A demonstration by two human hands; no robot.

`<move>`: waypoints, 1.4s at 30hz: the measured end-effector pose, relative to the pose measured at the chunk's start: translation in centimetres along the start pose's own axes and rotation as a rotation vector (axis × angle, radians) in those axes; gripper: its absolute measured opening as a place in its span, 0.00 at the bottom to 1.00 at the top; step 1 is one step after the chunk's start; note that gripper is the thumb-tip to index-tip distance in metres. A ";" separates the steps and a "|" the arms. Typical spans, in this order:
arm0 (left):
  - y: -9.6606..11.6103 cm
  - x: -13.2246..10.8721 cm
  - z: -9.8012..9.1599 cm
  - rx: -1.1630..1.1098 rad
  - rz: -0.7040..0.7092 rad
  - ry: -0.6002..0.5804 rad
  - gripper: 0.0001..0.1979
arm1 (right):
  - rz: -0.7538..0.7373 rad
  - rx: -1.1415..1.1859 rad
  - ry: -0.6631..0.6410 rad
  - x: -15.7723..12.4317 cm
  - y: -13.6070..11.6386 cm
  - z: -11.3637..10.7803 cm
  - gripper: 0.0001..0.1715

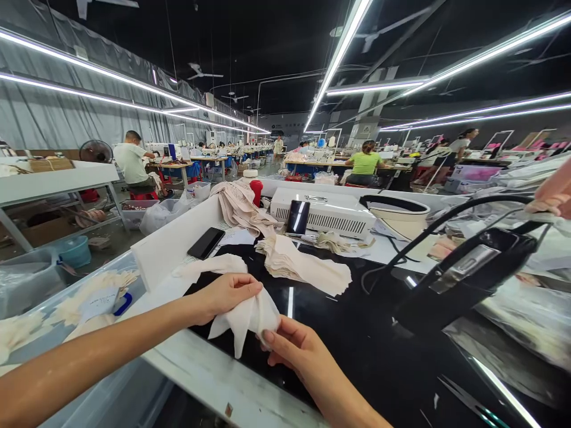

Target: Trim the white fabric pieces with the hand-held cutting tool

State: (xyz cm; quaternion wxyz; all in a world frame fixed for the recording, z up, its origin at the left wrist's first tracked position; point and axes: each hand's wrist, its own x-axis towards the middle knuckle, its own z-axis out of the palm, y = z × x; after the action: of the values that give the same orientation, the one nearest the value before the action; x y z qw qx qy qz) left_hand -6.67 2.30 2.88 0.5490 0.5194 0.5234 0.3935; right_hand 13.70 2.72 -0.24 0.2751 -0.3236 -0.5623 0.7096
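My left hand [232, 293] is closed on the upper part of a white cloth piece [243, 321], and the fabric hangs in pointed folds beneath it. At the cloth's right edge, my right hand [292, 345] pinches the fabric between thumb and fingers. Both hands are above the near left part of the glossy black tabletop [348, 345]. More white fabric trails off to the left behind my left hand. Beyond the hands lies a stack of cream fabric pieces [307, 264]. A black phone [206, 243] rests on the left side.
A black machine with a curved cable [468, 273] stands at right. Tweezers [473, 404] lie near the front right edge. At the back are a white vented box [323, 211], a black cup [298, 217] and draped beige fabric [245, 205]. People sit at sewing tables beyond.
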 end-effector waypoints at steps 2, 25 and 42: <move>-0.2 0.1 -0.1 0.013 -0.003 0.003 0.29 | 0.038 0.023 0.018 -0.5 -0.1 -0.2 0.28; -0.5 -0.3 2.7 -0.068 0.059 0.034 0.25 | 0.092 0.070 -0.051 -2.5 1.1 -1.5 0.31; -0.5 -3.2 2.7 0.175 -0.049 -0.357 0.24 | 0.029 0.517 0.252 -3.2 2.0 -3.4 0.28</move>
State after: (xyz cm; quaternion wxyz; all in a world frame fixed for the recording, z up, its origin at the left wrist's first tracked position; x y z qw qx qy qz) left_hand -4.53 -1.38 2.64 0.5954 0.6137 0.4623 0.2346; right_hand 18.34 1.95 -2.21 0.4059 -0.3364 -0.3194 0.7874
